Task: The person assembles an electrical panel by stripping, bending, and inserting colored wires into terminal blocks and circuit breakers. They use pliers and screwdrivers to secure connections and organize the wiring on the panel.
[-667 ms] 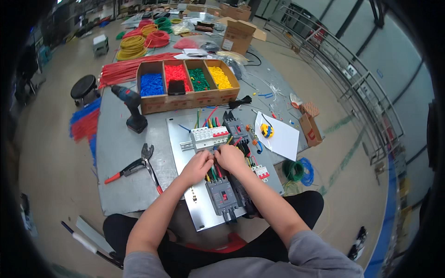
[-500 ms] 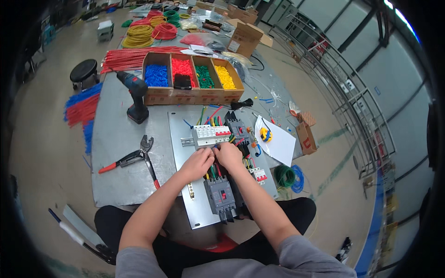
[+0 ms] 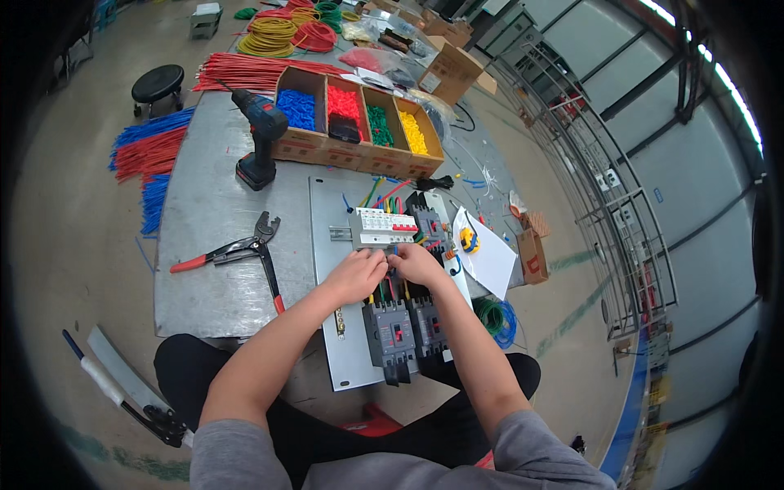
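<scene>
A pale metal plate (image 3: 325, 257) with electrical parts lies before me, overhanging the table's near edge. My left hand (image 3: 358, 276) and my right hand (image 3: 415, 265) meet just below a row of white circuit breakers (image 3: 376, 235) with red switches. Both hands have their fingers closed in a pinch. A bit of blue shows between the fingertips, but what they grip is mostly hidden. Coloured wires (image 3: 382, 292) run below my fingers to a dark grey breaker (image 3: 394, 333). Beside it sits a second grey breaker (image 3: 428, 325), partly behind my right forearm. Another dark breaker (image 3: 427, 222) stands farther up.
Left of the plate lies a crimping tool (image 3: 245, 253) with red-tipped handles. A cordless drill (image 3: 260, 139) stands beside a cardboard box (image 3: 351, 153) of blue, red, green and yellow caps. On the right are white paper (image 3: 492, 265), a yellow tape measure (image 3: 469, 239) and wire coils (image 3: 490, 314).
The whole view has shifted and turned slightly. My hands stay together below the white breakers, with fingers a little rearranged. More of the second lower grey breaker shows now.
</scene>
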The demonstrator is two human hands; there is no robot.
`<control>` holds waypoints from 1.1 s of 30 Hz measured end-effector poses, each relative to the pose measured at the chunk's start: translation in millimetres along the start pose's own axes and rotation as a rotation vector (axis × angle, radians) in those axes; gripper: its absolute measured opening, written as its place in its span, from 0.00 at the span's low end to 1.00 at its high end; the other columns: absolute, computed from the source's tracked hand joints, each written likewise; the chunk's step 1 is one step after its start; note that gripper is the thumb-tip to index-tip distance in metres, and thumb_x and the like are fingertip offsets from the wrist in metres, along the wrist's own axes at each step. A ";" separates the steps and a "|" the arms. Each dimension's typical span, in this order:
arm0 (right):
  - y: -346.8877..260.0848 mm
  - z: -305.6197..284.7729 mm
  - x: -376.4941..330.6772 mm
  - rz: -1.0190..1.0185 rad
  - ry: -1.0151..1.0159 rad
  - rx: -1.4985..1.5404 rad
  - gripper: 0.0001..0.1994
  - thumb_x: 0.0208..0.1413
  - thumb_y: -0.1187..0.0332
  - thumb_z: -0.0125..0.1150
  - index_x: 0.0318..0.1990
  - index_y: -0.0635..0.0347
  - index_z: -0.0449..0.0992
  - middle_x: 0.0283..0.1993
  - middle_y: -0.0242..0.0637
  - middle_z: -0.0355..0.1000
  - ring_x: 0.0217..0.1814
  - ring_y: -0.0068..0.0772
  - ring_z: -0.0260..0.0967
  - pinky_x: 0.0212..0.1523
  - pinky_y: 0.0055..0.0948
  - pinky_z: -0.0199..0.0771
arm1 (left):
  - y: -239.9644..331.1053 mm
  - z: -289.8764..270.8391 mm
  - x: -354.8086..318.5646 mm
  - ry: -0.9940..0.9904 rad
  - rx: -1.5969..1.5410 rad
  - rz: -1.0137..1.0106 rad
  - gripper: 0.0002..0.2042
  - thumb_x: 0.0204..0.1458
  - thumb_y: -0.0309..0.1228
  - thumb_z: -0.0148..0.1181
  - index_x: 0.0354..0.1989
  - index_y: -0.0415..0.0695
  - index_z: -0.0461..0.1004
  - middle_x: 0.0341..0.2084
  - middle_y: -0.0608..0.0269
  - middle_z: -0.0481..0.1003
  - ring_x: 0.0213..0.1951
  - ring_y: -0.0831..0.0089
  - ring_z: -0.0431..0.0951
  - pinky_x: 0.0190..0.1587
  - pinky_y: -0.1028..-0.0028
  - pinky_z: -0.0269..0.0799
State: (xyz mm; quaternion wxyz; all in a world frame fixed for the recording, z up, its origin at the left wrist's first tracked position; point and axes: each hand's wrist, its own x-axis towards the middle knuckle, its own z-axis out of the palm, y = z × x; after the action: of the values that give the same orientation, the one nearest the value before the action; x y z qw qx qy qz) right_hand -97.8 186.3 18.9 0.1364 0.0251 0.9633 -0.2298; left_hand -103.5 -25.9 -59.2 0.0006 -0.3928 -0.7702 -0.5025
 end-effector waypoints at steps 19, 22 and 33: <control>30.9 18.3 -13.5 -0.213 -0.103 0.486 0.14 0.65 0.79 0.68 0.56 0.59 0.78 0.48 0.29 0.78 0.45 0.23 0.74 0.51 0.28 0.77 | -0.4 -3.8 5.0 -0.104 0.018 -0.101 0.15 0.74 0.39 0.46 0.51 0.41 0.73 0.48 0.44 0.77 0.56 0.44 0.76 0.62 0.50 0.70; 35.6 18.6 -16.2 -0.233 -0.094 0.558 0.13 0.65 0.80 0.67 0.55 0.60 0.77 0.47 0.29 0.78 0.45 0.23 0.75 0.51 0.28 0.78 | 5.0 -4.4 5.9 -0.113 0.013 -0.102 0.15 0.74 0.39 0.45 0.51 0.41 0.73 0.48 0.43 0.77 0.57 0.44 0.76 0.62 0.51 0.70; 25.3 24.6 -34.4 -0.234 0.135 0.400 0.07 0.63 0.82 0.68 0.42 0.63 0.76 0.44 0.37 0.81 0.41 0.25 0.77 0.46 0.28 0.77 | 6.4 -7.4 4.0 -0.112 0.018 -0.106 0.14 0.73 0.39 0.46 0.52 0.41 0.73 0.48 0.43 0.77 0.55 0.42 0.75 0.61 0.51 0.70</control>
State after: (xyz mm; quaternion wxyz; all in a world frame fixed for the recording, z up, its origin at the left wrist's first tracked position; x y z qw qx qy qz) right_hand -55.8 198.3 -3.8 0.0364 -0.0449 0.9018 -0.4283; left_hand -105.4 -28.0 -49.0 -0.0654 -0.3787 -0.7934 -0.4721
